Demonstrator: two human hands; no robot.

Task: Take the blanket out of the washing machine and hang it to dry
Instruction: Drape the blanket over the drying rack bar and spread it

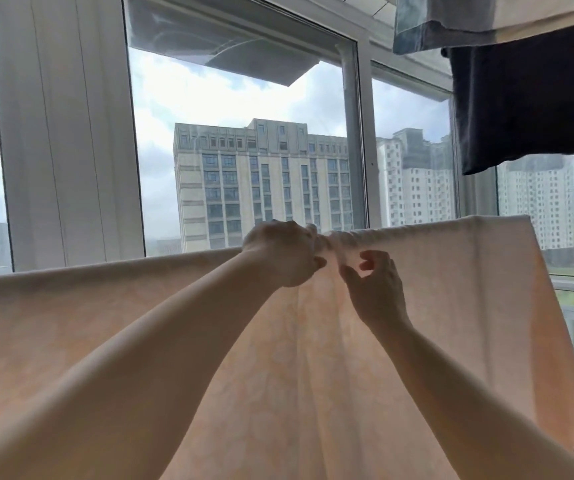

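Observation:
A pale peach blanket [469,306] with a faint pattern hangs draped over a line or rail that it hides, spreading across the whole lower view. My left hand [282,252] grips a bunched fold at the blanket's top edge near the middle. My right hand [373,289] is just below and to the right of that fold, its thumb and fingers curved with a gap between them, in front of the cloth and holding nothing. The blanket's right corner hangs down at the far right. No washing machine is in view.
Large windows [244,133] with white frames stand just behind the blanket, with tall buildings outside. A dark garment [527,105] and a light blue-edged cloth [486,19] hang overhead at the upper right.

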